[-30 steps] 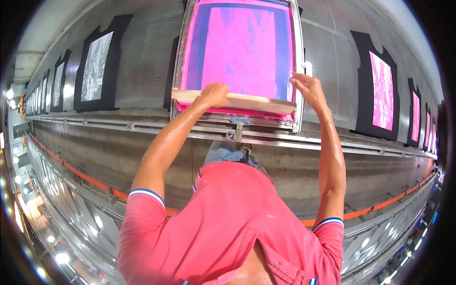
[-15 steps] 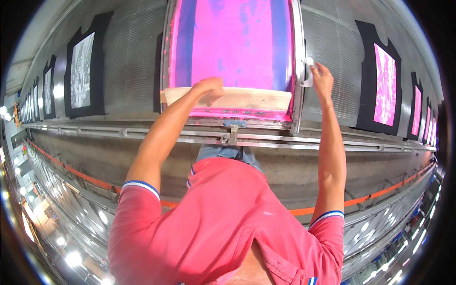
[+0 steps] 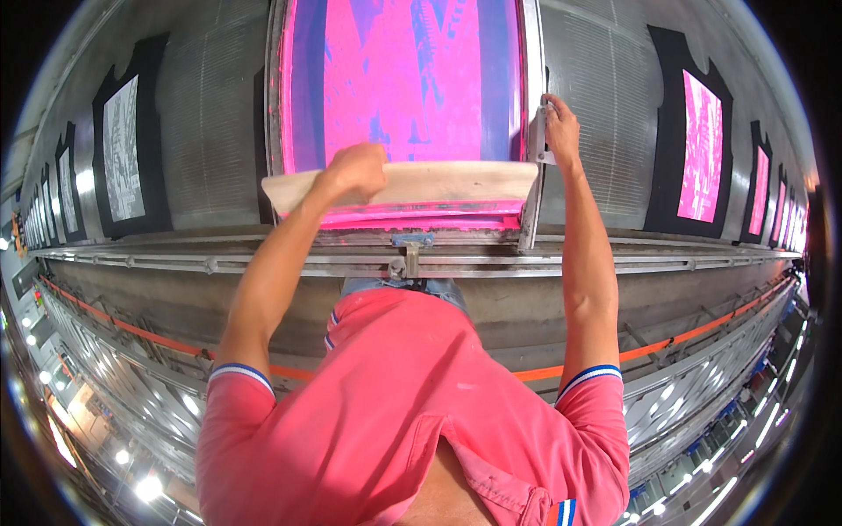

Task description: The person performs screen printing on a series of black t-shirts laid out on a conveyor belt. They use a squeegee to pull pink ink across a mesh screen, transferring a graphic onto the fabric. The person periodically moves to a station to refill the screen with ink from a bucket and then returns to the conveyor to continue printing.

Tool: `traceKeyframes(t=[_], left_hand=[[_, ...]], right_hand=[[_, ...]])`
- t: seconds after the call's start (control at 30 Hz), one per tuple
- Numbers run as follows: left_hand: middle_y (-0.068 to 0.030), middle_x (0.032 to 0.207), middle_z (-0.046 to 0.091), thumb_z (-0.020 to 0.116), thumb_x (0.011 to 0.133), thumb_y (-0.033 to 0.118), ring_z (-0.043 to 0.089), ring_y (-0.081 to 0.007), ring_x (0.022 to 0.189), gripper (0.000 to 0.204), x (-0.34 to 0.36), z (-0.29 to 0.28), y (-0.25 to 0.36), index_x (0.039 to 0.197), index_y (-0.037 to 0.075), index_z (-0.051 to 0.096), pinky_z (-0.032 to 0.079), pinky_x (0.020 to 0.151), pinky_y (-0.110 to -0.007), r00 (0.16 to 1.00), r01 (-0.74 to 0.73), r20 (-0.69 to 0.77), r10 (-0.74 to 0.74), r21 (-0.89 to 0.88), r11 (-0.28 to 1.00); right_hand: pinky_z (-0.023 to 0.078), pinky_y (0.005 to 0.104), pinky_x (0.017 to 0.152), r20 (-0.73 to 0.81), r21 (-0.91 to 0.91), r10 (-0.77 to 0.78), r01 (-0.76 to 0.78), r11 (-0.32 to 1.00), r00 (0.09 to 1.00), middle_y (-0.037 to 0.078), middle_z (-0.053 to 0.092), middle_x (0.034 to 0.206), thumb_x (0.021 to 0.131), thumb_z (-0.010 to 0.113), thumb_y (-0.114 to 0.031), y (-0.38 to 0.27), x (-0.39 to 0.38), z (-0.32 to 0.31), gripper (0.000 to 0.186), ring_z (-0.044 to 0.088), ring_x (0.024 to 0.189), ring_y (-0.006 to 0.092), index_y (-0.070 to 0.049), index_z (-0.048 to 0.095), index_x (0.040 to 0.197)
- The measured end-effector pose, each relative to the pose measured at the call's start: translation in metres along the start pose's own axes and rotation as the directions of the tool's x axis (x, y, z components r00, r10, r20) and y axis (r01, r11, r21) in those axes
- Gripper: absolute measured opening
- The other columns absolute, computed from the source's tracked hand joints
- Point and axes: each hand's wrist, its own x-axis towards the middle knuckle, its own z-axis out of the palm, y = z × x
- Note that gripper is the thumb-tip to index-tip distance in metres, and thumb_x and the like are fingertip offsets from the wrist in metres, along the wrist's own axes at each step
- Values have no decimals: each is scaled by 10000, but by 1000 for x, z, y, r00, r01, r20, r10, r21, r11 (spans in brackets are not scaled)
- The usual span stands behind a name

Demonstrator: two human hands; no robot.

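Left hand (image 3: 355, 171) grips wooden squeegee (image 3: 412, 186) at screen's near edge; right hand (image 3: 561, 131) clasps frame (image 3: 531, 105) side.

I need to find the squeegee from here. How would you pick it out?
Start at the big pink printing screen in its metal frame, straight ahead. Along its near edge lies a long pale wooden squeegee, gripped by the left hand. It is the only bare-wood bar among pink mesh and grey metal.
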Motion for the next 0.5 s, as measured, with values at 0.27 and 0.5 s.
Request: traceKeyframes(t=[0.27, 0.5], left_hand=[[-171, 1012, 706, 609, 713, 34, 679, -332, 982, 310, -44, 162, 3, 1009, 14, 696, 528, 836, -466, 506, -259, -794, 335, 230, 938], [-187, 1011, 707, 603, 712, 70, 680, -329, 984, 314, -75, 197, 9, 1004, 10, 705, 528, 854, -451, 421, -239, -842, 339, 257, 936]], right_hand=[[493, 456, 853, -129, -116, -182, 168, 979, 975, 207, 710, 1001, 960, 526, -229, 10, 4, 8, 312, 671, 958, 389, -148, 667, 1226], [493, 466, 884, -150, -163, -233, 209, 964, 961, 213, 700, 1082, 976, 498, -237, 6, 2, 12, 332, 660, 1023, 404, -104, 652, 1240]])
